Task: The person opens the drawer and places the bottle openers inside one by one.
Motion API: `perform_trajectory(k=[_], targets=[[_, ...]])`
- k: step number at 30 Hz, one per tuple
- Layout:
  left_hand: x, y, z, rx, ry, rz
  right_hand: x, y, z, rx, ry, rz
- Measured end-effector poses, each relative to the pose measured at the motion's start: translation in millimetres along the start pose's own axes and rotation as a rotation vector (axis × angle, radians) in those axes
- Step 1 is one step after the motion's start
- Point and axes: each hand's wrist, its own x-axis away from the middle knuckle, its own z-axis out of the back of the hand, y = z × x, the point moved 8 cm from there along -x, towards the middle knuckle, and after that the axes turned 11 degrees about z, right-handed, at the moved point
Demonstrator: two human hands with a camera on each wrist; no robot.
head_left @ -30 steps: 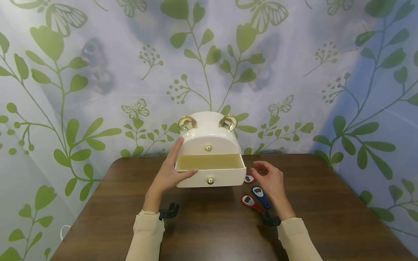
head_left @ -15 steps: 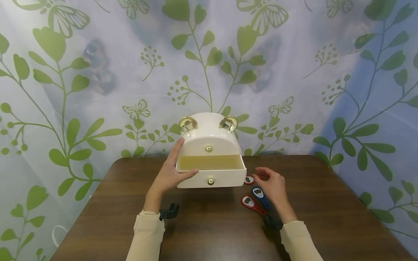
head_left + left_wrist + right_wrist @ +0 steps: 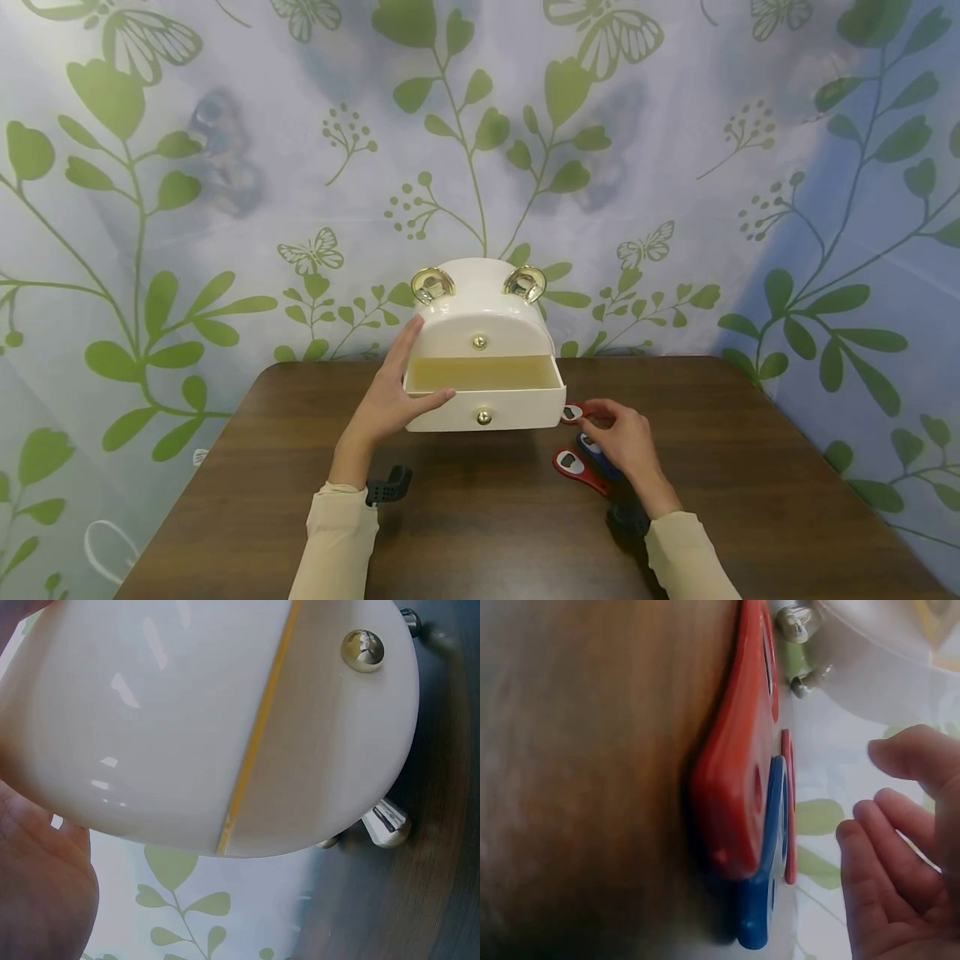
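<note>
A white rounded drawer chest (image 3: 483, 321) with gold ears stands on the table. Its lower drawer (image 3: 450, 411) is pulled out, showing a yellowish inside. My left hand (image 3: 386, 406) rests on the chest's left side, fingers straight along it and thumb across the drawer front. To the right lie a near red bottle opener (image 3: 577, 468), a blue bottle opener (image 3: 756, 915) and a far red bottle opener (image 3: 572, 412). My right hand (image 3: 622, 433) is over them, fingertips right at the far red one in the head view. In the right wrist view its fingers are loosely bent, with nothing between them.
The brown wooden table (image 3: 465, 533) runs back to a leaf-and-butterfly patterned cloth (image 3: 480, 125). Gold knobs (image 3: 483, 416) stick out of the drawer fronts. Small shiny metal feet (image 3: 388, 825) hold the chest off the table. Dark wrist mounts (image 3: 390, 486) jut inward from the arms.
My right hand has come down a little, its fingertips now overlapping the far red bottle opener and hiding more of the blue one. The left hand and the chest stay as they were.
</note>
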Motion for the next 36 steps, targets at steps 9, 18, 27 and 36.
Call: perform_trajectory(k=[9, 18, 27, 36], targets=[[-4.4, -7.7, 0.0, -0.010, 0.010, -0.011, -0.2, 9.2, -6.7, 0.034, -0.060, -0.029], [-3.8, -7.2, -0.7, -0.023, 0.007, -0.010, 3.8, 9.7, -9.6, 0.060, -0.111, 0.007], [-4.4, -6.0, -1.6, -0.008, 0.003, -0.007, 5.3, 14.7, -14.5, 0.061, -0.176, 0.008], [-5.2, -8.0, -1.6, -0.014, 0.004, 0.004, 3.8, 13.6, -17.2, 0.086, -0.239, 0.002]])
